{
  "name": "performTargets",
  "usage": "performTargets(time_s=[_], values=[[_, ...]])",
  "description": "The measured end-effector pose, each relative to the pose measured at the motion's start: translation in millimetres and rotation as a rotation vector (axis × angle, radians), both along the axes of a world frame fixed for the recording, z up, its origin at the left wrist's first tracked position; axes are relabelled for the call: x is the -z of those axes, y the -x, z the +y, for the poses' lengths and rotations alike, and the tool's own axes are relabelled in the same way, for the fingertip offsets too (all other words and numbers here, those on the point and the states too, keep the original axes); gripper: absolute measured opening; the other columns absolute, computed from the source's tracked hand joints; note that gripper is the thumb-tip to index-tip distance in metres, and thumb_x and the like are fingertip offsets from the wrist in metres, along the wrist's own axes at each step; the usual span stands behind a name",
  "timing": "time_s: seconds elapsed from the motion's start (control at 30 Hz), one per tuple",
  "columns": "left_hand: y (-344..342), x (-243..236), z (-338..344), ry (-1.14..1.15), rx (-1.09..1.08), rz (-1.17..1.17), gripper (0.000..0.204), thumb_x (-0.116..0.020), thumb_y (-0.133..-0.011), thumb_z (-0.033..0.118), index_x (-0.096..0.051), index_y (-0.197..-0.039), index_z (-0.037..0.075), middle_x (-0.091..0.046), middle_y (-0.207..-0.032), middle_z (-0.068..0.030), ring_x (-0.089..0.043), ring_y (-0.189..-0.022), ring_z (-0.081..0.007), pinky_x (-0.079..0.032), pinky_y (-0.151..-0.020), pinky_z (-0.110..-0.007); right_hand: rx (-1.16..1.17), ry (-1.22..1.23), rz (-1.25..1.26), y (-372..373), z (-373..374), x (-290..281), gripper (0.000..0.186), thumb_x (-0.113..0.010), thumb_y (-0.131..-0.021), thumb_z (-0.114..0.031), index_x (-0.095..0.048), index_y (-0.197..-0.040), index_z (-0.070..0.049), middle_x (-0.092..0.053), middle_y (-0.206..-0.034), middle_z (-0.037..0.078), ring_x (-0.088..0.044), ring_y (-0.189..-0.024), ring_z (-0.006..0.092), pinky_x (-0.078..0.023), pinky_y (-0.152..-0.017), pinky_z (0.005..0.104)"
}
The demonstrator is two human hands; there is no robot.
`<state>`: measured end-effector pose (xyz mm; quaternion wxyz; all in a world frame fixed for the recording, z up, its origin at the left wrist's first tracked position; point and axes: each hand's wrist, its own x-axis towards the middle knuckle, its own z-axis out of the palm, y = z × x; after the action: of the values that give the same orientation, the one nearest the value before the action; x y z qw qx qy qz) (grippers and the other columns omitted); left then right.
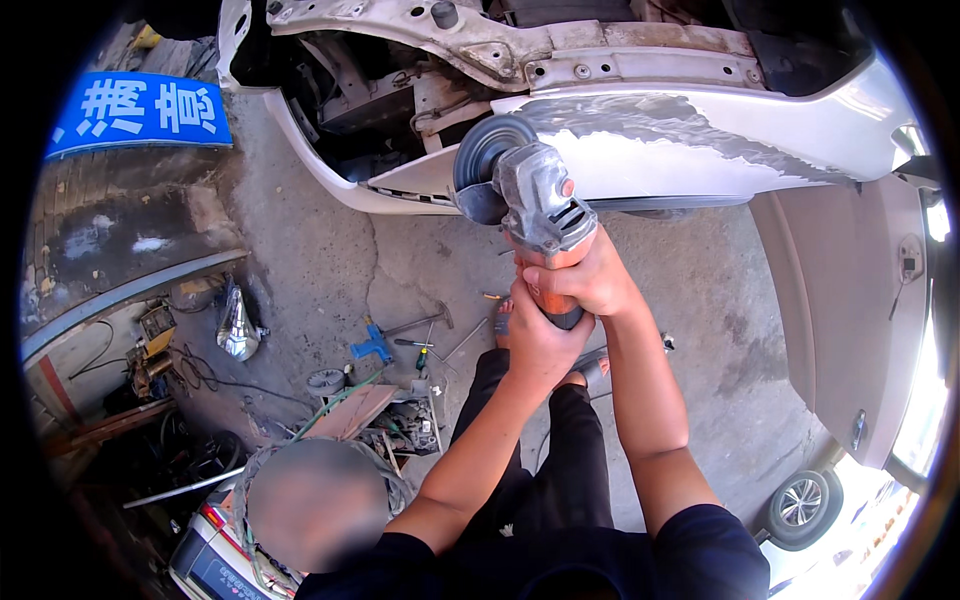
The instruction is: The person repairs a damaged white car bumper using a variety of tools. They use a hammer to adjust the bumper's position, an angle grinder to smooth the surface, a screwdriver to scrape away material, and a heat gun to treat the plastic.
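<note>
Both my hands grip an angle grinder (pixel 541 198) with a grey head and an orange body. My left hand (pixel 545 345) wraps round the rear of the body, and my right hand (pixel 597 278) closes round it just ahead. The grinder's dark round disc (pixel 492 143) points away from me, over the left end of a white car fender (pixel 650 178). Whether the disc touches the metal, I cannot tell. A dull grey, scuffed patch (pixel 655 117) runs along the fender's upper side. Beyond it lies the exposed metal frame (pixel 480 45) of the car's front.
An open car door (pixel 845 300) stands at the right, with a wheel (pixel 803 505) below. Left on the concrete floor lie a hammer (pixel 430 318), a blue tool (pixel 372 343), a screwdriver (pixel 424 357) and a lamp (pixel 238 325). A blue sign (pixel 140 112) lies farther left.
</note>
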<state>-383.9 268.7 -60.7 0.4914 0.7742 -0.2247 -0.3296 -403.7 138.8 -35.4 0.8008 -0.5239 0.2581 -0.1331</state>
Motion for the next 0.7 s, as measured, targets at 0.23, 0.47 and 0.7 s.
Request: performTargets(time_s=[0.23,0.47,0.7], values=[[-8.3,0.6,4.3,0.186,0.127,0.013,0.080,-0.080,-0.064,0.011,-0.036,-0.129,0.001,-0.057,-0.121,-0.0184,-0.059,-0.111,-0.0280,-0.047,-0.090,-0.038,0.117,0.194,0.264,-0.4,12.7,-26.5,0.029,-0.074,-0.067,-0.006,-0.062,-0.093,0.001,-0.066,-0.087,0.004,-0.058,-0.078,0.0112,-0.049,-0.072,0.0282],[-8.7,9.4,5.4,0.230,0.143,0.276,0.072,-0.079,-0.062,0.009,-0.042,-0.124,0.002,-0.059,-0.118,-0.0135,-0.060,-0.106,-0.0227,-0.048,-0.088,-0.036,0.229,0.316,0.405,-4.7,23.1,-33.8,0.036,-0.076,-0.067,-0.010,-0.060,-0.099,-0.002,-0.066,-0.087,0.004,-0.060,-0.078,0.0119,-0.049,-0.073,0.0290],[-7.1,1.6,4.0,0.187,0.128,0.320,0.074,-0.080,-0.061,0.010,-0.042,-0.124,0.003,-0.061,-0.115,-0.0135,-0.061,-0.104,-0.0228,-0.048,-0.087,-0.037,0.212,0.340,0.430,-1.6,25.5,-27.4,0.035,-0.076,-0.068,-0.012,-0.060,-0.097,-0.001,-0.067,-0.087,0.004,-0.060,-0.079,0.0117,-0.049,-0.074,0.0291]])
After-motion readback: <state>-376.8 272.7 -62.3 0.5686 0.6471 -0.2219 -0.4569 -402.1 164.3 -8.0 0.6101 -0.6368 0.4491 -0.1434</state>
